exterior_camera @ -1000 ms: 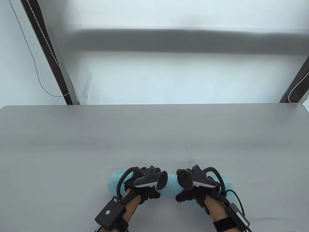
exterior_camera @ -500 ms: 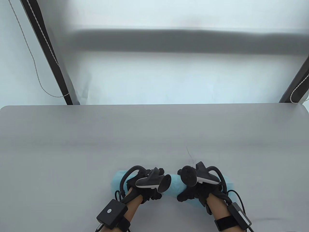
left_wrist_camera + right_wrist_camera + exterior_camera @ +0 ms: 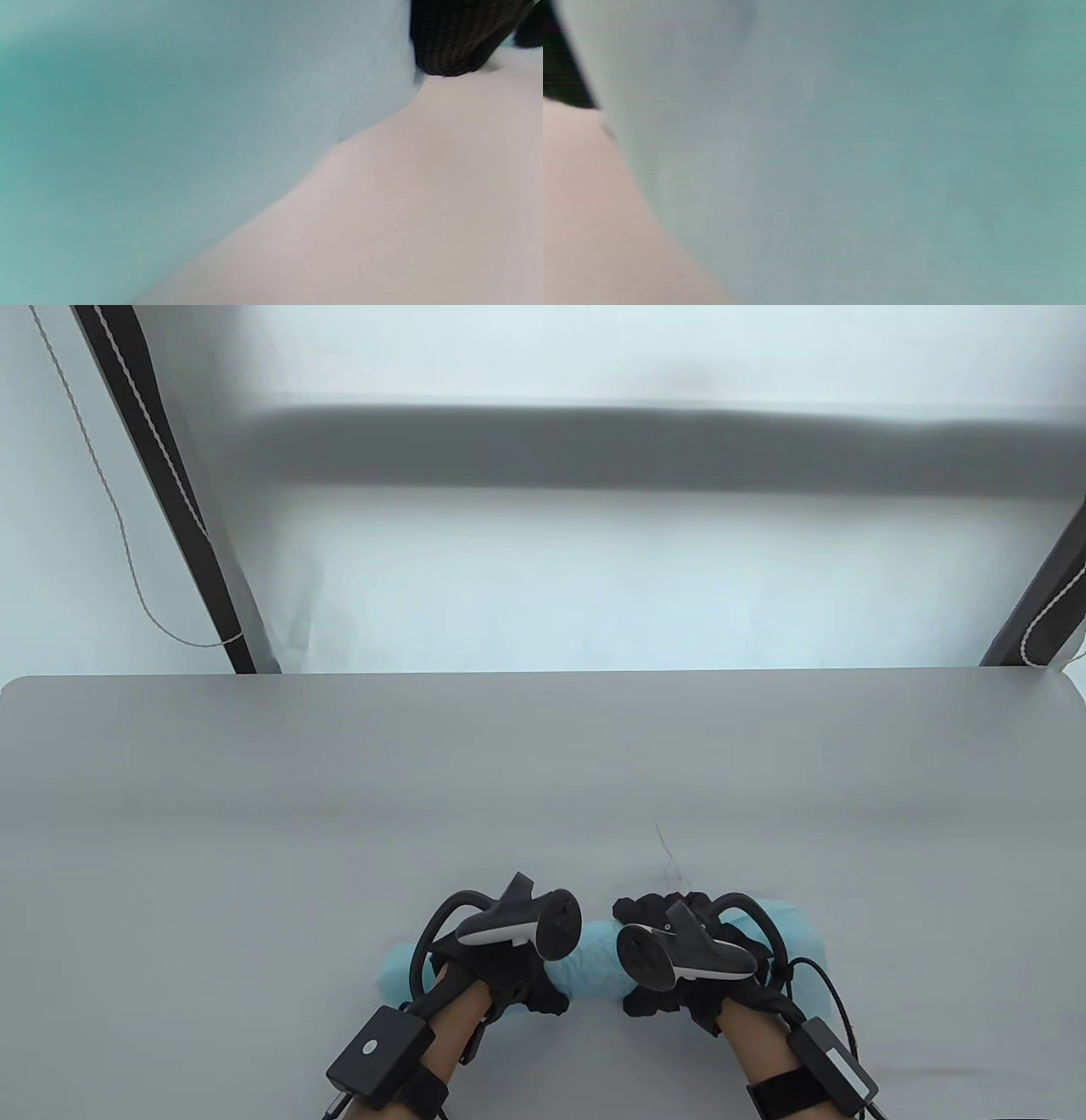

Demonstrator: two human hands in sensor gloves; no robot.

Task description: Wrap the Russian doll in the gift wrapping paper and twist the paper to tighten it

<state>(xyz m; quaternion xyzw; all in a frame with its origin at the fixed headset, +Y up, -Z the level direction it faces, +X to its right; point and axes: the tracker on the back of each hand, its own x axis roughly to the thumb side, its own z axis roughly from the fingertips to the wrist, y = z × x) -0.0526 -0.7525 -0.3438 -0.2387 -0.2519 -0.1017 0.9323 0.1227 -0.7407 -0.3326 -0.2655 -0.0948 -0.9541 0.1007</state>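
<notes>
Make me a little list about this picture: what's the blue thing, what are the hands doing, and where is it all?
thing: light blue crinkled wrapping paper roll, lying sideways
doll: not visible, presumably inside the paper
left hand: black glove, grips the roll's left part
right hand: black glove, grips the roll's right part
place: near edge of the plain grey table
twist: ends mostly hidden, cannot tell

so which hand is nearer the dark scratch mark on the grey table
Right. The right hand lies just below the dark scratch mark; the left hand grips the light blue paper bundle further left.
</notes>
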